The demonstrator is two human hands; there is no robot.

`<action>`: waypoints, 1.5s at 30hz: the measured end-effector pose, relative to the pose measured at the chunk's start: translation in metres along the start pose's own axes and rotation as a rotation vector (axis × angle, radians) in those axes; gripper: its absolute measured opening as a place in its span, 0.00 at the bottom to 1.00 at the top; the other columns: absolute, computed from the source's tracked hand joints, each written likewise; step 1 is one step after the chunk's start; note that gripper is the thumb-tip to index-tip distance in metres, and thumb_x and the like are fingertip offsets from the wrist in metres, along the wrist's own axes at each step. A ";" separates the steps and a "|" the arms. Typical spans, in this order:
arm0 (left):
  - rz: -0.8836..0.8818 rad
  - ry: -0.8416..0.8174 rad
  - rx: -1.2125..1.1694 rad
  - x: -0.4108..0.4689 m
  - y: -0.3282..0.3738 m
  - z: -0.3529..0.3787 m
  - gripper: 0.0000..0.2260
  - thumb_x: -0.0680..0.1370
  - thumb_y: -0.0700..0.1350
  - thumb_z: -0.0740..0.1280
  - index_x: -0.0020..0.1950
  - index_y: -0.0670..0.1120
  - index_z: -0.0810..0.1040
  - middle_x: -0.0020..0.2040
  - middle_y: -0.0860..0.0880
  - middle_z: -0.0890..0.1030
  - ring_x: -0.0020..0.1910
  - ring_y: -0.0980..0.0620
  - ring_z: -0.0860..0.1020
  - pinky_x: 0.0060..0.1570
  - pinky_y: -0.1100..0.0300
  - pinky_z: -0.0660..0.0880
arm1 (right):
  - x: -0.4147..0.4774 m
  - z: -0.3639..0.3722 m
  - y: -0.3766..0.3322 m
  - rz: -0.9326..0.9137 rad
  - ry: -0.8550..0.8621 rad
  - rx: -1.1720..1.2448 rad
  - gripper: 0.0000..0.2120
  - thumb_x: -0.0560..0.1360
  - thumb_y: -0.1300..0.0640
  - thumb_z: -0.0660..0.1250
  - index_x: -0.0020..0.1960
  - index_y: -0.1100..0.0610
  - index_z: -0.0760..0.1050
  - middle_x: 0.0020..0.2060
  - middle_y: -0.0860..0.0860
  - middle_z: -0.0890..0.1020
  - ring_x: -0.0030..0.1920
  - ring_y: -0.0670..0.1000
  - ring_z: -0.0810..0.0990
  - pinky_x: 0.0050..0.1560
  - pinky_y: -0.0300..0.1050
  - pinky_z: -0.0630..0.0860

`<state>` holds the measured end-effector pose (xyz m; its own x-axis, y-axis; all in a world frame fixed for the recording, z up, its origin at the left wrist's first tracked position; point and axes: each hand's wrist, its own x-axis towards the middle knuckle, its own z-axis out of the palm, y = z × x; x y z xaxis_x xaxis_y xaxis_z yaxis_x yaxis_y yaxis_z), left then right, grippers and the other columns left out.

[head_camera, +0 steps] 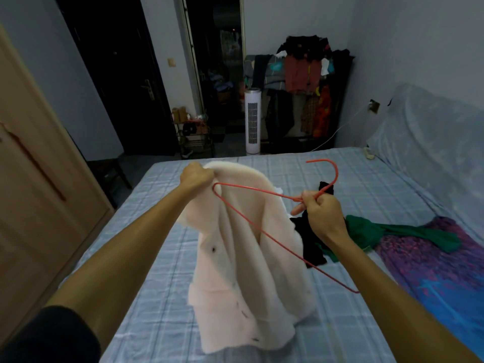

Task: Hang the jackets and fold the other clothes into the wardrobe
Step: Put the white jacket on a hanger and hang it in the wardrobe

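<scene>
Left hand [196, 175] is clenched tight on the collar edge of the one pale pink fleece jacket [243, 258], lifting it so the rest hangs down over the bed [146, 310], hem brushing the blue checked sheet. Right hand [323, 213] is gripping the single red wire hanger [264, 235] at its neck, fingers curled around the twisted part just under the hook, index finger pointing out to the side. One hanger shoulder is tucked in at the jacket's collar right beside the left hand; the other corner sticks out free above the bed, near the right forearm. The hook curves up beyond the right hand, over the bed.

Out from the hands now: on the bed, just behind the right wrist, lies one crumpled black garment [310, 239], touching one green garment [392, 231] that stretches away to its right. Beside that, along the bed's right edge, there's one purple and blue patterned cloth [432, 271]. To the left of the bed stands the wooden wardrobe [34, 179], door closed. Past the foot of the bed: one white tower fan [252, 121], and just beside it one open rack [309, 85] crowded with hanging clothes, too many and too dark to count
</scene>
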<state>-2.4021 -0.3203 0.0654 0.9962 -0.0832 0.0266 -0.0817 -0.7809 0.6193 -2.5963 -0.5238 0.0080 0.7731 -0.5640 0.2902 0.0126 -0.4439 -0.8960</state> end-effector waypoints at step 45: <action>0.841 -0.248 0.369 -0.066 0.014 0.047 0.24 0.71 0.64 0.66 0.60 0.50 0.71 0.51 0.46 0.81 0.47 0.42 0.78 0.43 0.51 0.73 | -0.022 0.047 -0.006 -0.168 0.205 -0.107 0.17 0.75 0.48 0.60 0.38 0.57 0.81 0.32 0.50 0.82 0.33 0.48 0.78 0.35 0.43 0.71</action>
<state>-2.4706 -0.3549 0.0358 0.5750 -0.8029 0.1573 -0.8158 -0.5479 0.1853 -2.5834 -0.4757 -0.0089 0.6210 -0.6009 0.5033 0.0544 -0.6075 -0.7924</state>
